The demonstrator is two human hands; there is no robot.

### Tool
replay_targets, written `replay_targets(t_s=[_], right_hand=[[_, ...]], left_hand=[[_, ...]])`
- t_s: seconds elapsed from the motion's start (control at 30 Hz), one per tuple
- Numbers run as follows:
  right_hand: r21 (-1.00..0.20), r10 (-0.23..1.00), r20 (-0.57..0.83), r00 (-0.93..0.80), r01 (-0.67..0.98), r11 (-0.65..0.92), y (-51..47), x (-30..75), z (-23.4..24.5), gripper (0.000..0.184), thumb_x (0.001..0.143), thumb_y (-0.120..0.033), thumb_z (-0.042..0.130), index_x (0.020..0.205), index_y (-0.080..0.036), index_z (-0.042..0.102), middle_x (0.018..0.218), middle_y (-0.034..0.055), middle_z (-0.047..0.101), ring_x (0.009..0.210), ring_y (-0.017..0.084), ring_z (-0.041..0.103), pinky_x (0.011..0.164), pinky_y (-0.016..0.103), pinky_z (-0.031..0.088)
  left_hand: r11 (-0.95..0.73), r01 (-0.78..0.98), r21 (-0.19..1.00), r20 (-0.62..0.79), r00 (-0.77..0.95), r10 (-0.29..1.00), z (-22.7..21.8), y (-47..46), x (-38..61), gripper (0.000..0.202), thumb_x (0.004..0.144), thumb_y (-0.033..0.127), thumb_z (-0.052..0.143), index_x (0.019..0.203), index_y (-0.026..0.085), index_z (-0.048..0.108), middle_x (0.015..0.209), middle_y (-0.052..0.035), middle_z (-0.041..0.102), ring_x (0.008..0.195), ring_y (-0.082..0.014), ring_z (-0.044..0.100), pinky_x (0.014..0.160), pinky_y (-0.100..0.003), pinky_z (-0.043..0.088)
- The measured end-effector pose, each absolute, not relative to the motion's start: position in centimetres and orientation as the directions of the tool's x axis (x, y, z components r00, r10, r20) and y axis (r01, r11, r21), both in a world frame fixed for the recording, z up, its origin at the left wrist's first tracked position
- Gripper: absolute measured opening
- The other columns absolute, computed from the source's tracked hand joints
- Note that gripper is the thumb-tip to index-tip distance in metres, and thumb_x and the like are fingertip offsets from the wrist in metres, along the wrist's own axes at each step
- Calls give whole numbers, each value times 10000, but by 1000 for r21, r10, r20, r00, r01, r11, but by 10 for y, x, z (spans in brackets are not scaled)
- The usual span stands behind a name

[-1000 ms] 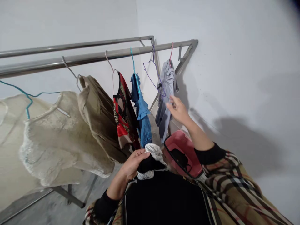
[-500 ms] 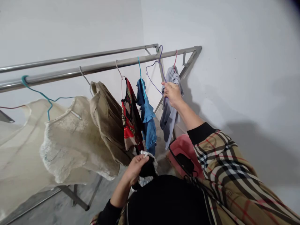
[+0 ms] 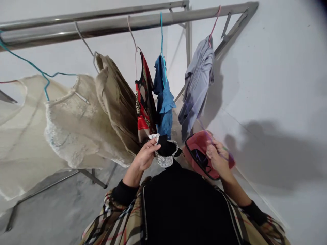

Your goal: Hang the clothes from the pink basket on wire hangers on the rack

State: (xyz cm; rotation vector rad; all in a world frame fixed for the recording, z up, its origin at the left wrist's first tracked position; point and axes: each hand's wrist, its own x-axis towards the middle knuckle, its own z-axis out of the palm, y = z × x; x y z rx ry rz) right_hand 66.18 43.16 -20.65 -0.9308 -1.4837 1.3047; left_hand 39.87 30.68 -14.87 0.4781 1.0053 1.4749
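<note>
My left hand (image 3: 146,153) pinches a black garment with white lace trim (image 3: 166,148), held just in front of my body. In my right hand (image 3: 217,154) is a purple hanger (image 3: 201,124), blurred by motion, with my fingers closed round it. This hand is over the pink basket (image 3: 224,166), which has a dark item (image 3: 199,158) inside. Beyond the hands, a grey garment (image 3: 198,81) hangs on a pink hanger (image 3: 216,22), and a blue ruffled garment (image 3: 163,98) hangs on a light blue one.
A metal rack rail (image 3: 112,26) runs across the top. From it also hang a red and black patterned top (image 3: 143,102), a brown garment (image 3: 114,102) and a cream lace top (image 3: 74,126). Rack legs (image 3: 94,178) stand on the grey floor at left; a white wall (image 3: 281,68) rises at right.
My right hand has brought the purple hanger down from near the rail to over the pink basket. My left hand has lifted the lace-trimmed garment slightly. The view has tilted downward.
</note>
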Motion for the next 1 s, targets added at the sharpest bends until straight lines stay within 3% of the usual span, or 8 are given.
replay_targets(t_s=[0.13,0.33,0.5,0.63,0.73,0.8,0.93,1.0], right_hand=[[-995,940,84,-330,22,96,429,694,-205,304,877,-476,588,915,-188,675,521,-63,396,448,69,338,428,218,268],[-883,775,-86,-626,408,232,429,733,-176,423,916,-496,491,794,-182,747,714,55,695,638,152,611,593,259,467],[-868,706,-123,-697,421,264,436,731,-160,386,921,-460,494,783,-201,745,789,57,737,735,190,667,673,280,512],[-885,674,-123,-729,388,258,436,710,-160,329,904,-420,527,767,-205,735,788,54,739,735,194,669,698,290,523],[-913,686,-94,-721,337,230,428,677,-173,291,871,-404,558,770,-192,730,808,51,737,748,190,661,710,284,504],[-947,719,-90,-689,282,153,421,652,-188,272,825,-390,592,691,-178,698,697,24,693,654,159,611,632,260,467],[-990,804,-118,-583,134,-48,415,616,-219,387,669,-345,669,415,-185,425,408,-63,363,441,65,305,448,222,276],[-993,817,-118,-564,79,-88,416,613,-229,384,675,-377,653,441,-188,415,427,-65,355,455,62,280,448,219,268]], left_hand=[[106,-603,790,-241,-147,959,-146,314,400,336,645,169,770,957,165,644,802,4,680,714,-126,627,734,-249,470],[98,-562,821,-223,-157,962,-156,319,400,447,553,55,666,976,193,619,800,38,653,691,-107,592,681,-226,454],[78,-487,870,-200,-204,958,-158,320,400,501,512,27,604,984,191,635,765,37,642,665,-103,553,640,-207,431],[76,-395,916,-155,-171,973,-152,320,406,526,539,31,595,1037,193,648,858,19,669,774,-127,586,698,-213,448],[72,-209,975,-87,-62,994,-150,323,423,504,622,74,585,1111,179,644,985,-26,681,927,-182,610,839,-282,472],[9,34,999,-10,25,1000,-153,327,439,477,665,87,553,1127,161,648,1039,-60,672,998,-214,603,920,-337,463],[-184,517,836,110,170,979,-156,329,464,519,708,71,534,1212,170,611,1154,-112,624,1068,-246,594,944,-389,482],[-279,585,761,153,256,955,-153,326,465,491,781,101,540,1261,194,579,1194,-115,618,1106,-232,598,972,-378,485]])
